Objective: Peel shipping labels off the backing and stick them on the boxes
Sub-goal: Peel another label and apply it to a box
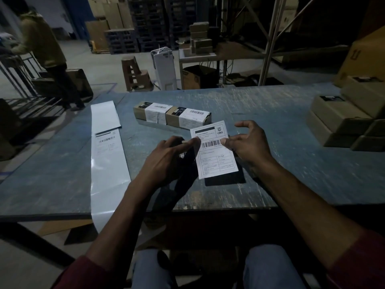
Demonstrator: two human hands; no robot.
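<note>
A white shipping label (pixel 216 155) with a barcode lies over a small box that is mostly hidden beneath it and my left hand. My left hand (pixel 166 161) pinches the label's left edge at the barcode. My right hand (pixel 248 142) pinches its right edge, its other fingers spread above. A long strip of glossy backing (pixel 108 163) runs down the table's left side, with one label (pixel 106 142) still on it. Two small cardboard boxes (pixel 152 112) (pixel 187 117), each wrapped in a label, lie end to end just beyond my hands.
A stack of plain cardboard boxes (pixel 350 119) fills the table's right end. The worn blue table (pixel 270 113) ends close to my knees. Another person (pixel 41 51) stands at a rack at the far left. Pallets, cartons and a second bench (pixel 200 57) lie beyond.
</note>
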